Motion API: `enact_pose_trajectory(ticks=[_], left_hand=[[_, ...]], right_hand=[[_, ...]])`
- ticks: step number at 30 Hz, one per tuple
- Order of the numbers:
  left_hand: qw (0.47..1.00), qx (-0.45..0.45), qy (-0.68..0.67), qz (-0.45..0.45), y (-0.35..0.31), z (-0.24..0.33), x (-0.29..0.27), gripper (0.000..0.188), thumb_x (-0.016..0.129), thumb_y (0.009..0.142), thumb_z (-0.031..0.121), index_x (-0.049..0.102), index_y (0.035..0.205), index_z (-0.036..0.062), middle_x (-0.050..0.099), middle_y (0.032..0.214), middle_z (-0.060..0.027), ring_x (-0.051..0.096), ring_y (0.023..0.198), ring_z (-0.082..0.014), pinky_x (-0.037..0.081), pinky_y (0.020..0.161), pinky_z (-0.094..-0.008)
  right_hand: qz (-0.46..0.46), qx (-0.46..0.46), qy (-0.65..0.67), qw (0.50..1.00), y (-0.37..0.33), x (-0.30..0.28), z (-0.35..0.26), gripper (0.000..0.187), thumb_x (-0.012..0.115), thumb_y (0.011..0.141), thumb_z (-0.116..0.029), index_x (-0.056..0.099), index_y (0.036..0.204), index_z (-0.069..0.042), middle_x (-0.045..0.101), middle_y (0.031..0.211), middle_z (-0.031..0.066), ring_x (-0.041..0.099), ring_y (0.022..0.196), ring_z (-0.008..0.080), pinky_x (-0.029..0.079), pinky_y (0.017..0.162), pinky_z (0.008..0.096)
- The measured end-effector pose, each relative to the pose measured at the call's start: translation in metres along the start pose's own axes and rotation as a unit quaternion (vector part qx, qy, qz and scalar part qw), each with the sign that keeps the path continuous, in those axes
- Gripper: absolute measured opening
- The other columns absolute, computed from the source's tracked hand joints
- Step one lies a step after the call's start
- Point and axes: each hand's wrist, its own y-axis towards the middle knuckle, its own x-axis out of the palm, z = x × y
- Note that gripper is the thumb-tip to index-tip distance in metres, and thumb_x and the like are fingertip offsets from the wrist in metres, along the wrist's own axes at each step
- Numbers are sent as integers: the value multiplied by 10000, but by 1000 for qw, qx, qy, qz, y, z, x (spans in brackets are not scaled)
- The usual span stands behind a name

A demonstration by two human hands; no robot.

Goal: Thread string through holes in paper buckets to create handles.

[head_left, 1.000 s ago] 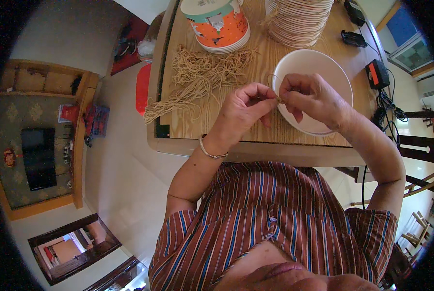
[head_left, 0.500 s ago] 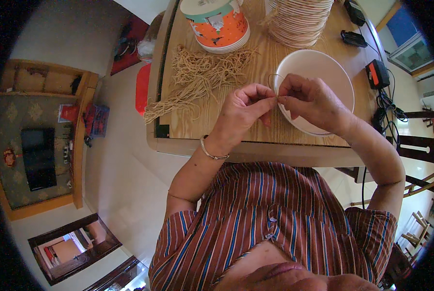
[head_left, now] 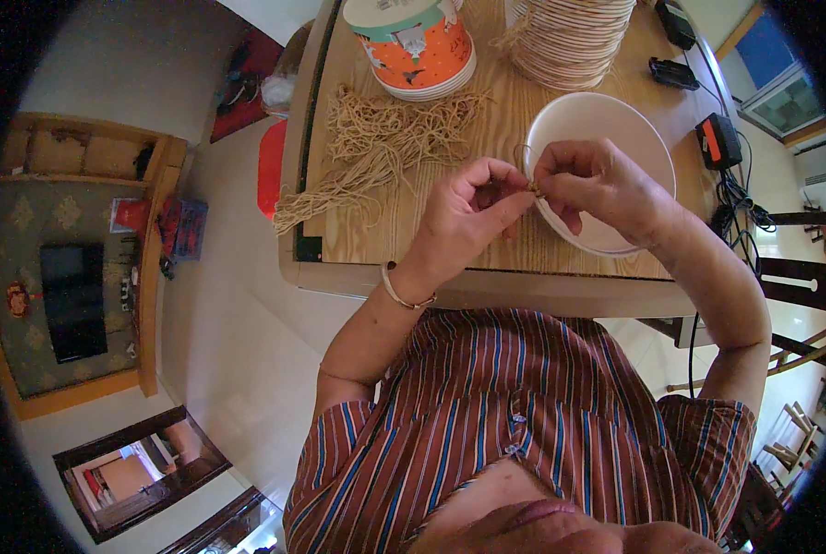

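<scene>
A thin tan cord [head_left: 526, 155] loops up beside the left rim of a white round paper bucket [head_left: 651, 159]. My left hand [head_left: 459, 217] pinches the cord between thumb and forefinger, just outside that rim. Fingertip to fingertip with it, my right hand [head_left: 602, 189] pinches the same cord, reaching over the bucket's opening. A small knot or twist of cord seems to sit between the fingertips, too small to make out. The bucket stands at the table's near edge, and my right hand hides part of its inside.
Loose tan cords [head_left: 385, 138] lie heaped on the wooden table [head_left: 376, 245]. Behind them stand nested orange printed buckets [head_left: 422, 60] and a tall stack of pale-rimmed buckets [head_left: 574, 42]. Black adapters and cables [head_left: 731, 198] run along the right edge. A red stool [head_left: 270, 171] is at the left.
Both hands have shifted slightly, with the fingertips a little lower and to the right. The cord loop has dropped closer to the fingers. The bucket has barely moved.
</scene>
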Motion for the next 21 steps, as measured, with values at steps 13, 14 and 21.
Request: enact_pose_trajectory(ticks=[13, 14, 21], left_hand=[[999, 21, 29, 2, 0, -9, -2, 138, 663, 889, 41, 601, 1012, 53, 626, 900, 2, 610, 739, -73, 525, 634, -230], [999, 11, 31, 5, 0, -8, -2, 132, 657, 892, 41, 602, 1011, 50, 627, 899, 0, 609, 737, -74, 523, 636, -231], [999, -12, -49, 3, 4, -12, -3, 90, 640, 904, 45, 616, 987, 22, 617, 838, -7, 573, 672, -56, 493, 592, -205]], right_hand=[[3, 16, 8, 1000, 1, 1, -3, 160, 594, 880, -151, 643, 863, 0, 572, 657, 31, 557, 567, 96, 467, 506, 244], [2, 16, 8, 1000, 1, 0, -2, 160, 594, 880, -151, 643, 863, 0, 572, 657, 31, 557, 567, 96, 467, 506, 244], [-18, 11, -2, 1000, 0, -1, -3, 121, 644, 880, -108, 570, 907, -16, 550, 755, 6, 543, 649, 84, 455, 577, 220]])
